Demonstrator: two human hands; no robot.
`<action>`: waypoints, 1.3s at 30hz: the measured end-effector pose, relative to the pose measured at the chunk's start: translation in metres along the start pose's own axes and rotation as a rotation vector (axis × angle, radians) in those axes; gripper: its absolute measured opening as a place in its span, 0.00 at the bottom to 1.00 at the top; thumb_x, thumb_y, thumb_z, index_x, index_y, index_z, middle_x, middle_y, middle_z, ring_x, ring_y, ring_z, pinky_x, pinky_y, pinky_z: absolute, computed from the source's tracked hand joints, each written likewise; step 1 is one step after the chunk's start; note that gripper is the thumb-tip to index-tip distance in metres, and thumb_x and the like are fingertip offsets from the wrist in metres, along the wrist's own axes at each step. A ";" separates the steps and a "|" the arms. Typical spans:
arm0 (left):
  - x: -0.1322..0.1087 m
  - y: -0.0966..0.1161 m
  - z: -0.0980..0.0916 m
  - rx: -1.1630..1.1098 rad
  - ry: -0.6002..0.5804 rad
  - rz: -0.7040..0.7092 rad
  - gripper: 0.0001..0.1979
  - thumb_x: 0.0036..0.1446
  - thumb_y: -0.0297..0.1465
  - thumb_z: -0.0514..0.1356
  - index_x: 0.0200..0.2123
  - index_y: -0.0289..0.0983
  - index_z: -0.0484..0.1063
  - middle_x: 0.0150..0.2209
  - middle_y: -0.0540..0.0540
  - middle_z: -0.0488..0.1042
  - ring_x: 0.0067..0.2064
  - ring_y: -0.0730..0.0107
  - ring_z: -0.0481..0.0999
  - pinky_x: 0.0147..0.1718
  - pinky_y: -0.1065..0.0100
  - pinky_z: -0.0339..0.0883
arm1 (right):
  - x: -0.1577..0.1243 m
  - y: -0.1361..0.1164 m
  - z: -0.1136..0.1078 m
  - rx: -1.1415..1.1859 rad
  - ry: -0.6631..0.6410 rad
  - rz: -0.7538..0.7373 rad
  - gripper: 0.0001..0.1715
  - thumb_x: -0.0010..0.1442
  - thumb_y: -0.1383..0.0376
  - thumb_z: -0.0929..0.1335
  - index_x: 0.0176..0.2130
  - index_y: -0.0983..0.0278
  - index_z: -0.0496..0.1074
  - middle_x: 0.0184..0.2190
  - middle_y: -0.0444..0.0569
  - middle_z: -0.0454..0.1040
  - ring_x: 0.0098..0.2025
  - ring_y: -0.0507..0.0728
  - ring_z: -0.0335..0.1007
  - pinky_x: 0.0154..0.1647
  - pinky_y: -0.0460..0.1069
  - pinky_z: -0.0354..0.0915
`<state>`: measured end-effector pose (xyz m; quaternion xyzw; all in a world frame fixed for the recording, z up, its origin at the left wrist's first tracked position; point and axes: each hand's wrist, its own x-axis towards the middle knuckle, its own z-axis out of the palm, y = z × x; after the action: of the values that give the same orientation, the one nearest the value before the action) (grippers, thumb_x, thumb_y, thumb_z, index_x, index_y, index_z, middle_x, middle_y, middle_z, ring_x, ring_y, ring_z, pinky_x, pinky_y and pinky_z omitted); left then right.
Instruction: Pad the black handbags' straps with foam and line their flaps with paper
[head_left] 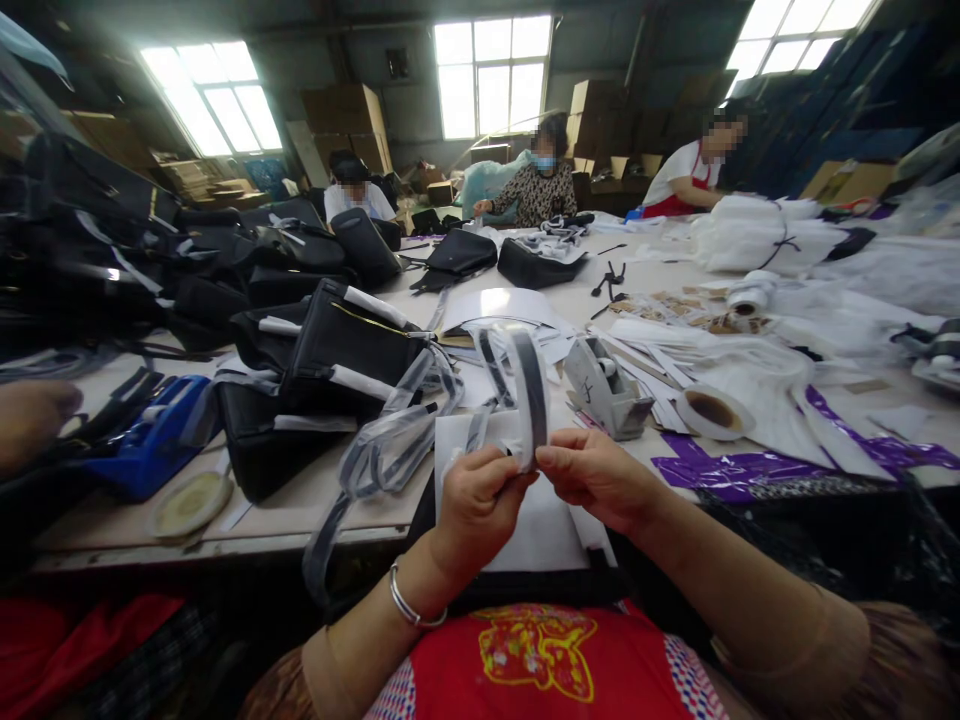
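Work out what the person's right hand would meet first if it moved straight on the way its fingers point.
Most likely the plastic-wrapped strap pinched by the left hand, directly ahead of the right hand; whether the right fingertips already touch it is hard to tell.

Looped dark strap (533, 385), seemingly plastic-wrapped

The head camera looks forward and down, close above the table (281, 518), edges seemingly blurred.
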<state>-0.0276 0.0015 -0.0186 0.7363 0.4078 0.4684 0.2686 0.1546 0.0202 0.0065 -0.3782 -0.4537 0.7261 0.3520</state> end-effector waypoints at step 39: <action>-0.003 -0.005 -0.012 -1.233 -0.110 -0.894 0.22 0.45 0.42 0.72 0.24 0.36 0.63 0.20 0.59 0.49 0.21 0.81 0.45 0.19 0.76 0.42 | -0.002 0.019 0.007 -1.283 0.061 -0.953 0.14 0.67 0.70 0.61 0.37 0.66 0.75 0.26 0.47 0.66 0.27 0.53 0.59 0.29 0.49 0.55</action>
<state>-0.0413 0.0022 -0.0190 0.2401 0.3180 0.4206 0.8151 0.1463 0.0098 -0.0085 -0.2922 -0.8859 0.0842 0.3502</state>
